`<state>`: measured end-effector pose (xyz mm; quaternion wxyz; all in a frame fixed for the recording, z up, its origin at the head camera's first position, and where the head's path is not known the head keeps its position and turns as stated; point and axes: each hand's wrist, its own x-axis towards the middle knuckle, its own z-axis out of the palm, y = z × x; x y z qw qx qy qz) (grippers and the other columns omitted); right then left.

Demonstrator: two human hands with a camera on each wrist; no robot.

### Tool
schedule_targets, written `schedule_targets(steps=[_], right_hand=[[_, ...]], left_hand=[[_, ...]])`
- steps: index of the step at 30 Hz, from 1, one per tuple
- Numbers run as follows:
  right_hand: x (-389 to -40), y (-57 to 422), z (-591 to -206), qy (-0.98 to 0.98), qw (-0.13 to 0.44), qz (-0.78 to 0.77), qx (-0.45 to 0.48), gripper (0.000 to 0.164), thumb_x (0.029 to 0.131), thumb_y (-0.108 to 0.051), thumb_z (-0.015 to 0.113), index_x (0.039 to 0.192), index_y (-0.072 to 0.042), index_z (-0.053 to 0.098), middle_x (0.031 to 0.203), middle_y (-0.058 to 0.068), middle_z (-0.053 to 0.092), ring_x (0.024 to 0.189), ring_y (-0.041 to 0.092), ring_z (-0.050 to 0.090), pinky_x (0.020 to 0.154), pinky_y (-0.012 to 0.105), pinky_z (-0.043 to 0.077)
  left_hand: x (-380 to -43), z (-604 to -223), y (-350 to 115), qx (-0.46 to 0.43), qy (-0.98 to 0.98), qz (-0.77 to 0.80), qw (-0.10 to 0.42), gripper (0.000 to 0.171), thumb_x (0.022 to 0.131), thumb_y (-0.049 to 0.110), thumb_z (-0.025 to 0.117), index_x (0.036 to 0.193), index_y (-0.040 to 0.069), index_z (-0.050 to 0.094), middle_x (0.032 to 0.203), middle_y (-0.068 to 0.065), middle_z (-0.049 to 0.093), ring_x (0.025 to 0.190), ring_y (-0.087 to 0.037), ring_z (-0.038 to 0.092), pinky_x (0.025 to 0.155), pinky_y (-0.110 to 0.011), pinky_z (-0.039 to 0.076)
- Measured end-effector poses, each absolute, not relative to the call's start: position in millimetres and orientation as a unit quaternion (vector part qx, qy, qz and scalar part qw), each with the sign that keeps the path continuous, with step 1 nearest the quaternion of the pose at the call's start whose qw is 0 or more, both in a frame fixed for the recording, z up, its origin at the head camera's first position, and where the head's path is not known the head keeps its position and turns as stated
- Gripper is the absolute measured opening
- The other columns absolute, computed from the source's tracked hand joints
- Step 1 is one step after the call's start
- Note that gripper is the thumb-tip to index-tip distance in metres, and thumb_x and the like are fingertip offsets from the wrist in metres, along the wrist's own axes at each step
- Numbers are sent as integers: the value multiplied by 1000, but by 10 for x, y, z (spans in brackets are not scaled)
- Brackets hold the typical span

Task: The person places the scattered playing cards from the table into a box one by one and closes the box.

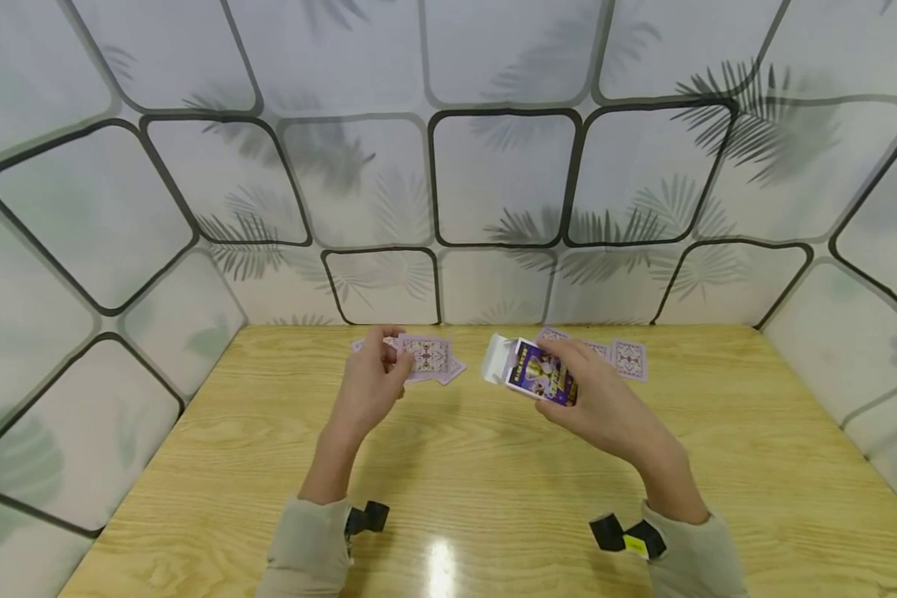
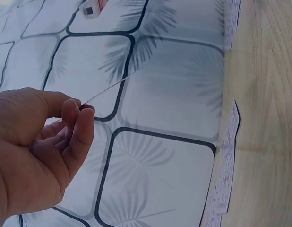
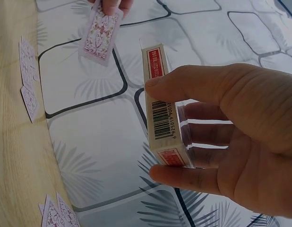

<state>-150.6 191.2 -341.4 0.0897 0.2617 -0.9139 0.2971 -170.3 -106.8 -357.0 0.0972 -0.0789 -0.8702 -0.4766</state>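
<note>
My left hand point(image 1: 366, 390) pinches a playing card point(image 1: 428, 355) between thumb and fingertips. In the left wrist view this card point(image 2: 110, 88) appears edge-on as a thin line, while the right wrist view shows its patterned back point(image 3: 99, 38). My right hand point(image 1: 616, 407) grips a card box point(image 1: 541, 374) with a purple front and a raised white flap point(image 1: 497, 357) facing left. Its narrow side point(image 3: 159, 113) carries a barcode, with the thumb across it and the fingers at the far side. The inside of the box is hidden.
Several patterned cards point(image 1: 454, 369) lie overlapping behind my left hand on the wooden table point(image 1: 448, 465). Another group of cards point(image 1: 629, 360) lies behind my right hand, partly covered by it. A leaf-patterned cloth wall point(image 1: 501, 183) stands along the table's back edge and sides.
</note>
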Motion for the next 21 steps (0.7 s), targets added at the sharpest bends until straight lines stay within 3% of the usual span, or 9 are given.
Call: schedule_targets(steps=[13,21], right_hand=[[-1507,1901,-3423,-915,88,296,261,68,79,-17,75,139,-7,43,129,12,51,93,18,50,71,30,45],[-1496,1894,-3419,-914,91,294,266,67,79,-17,75,138,-7,45,131,12,52,100,22,52,76,36,45]], left_hand=[[-1629,-3473,-978,-108,-838,-514,147,35,93,9,55,126,8,44,84,-10,57,53,-18,57,47,-28,49],[-1559,-3407,-931,-112,-828,-527,154,33,93,7,49,126,14,44,91,-8,56,57,-19,58,47,-30,49]])
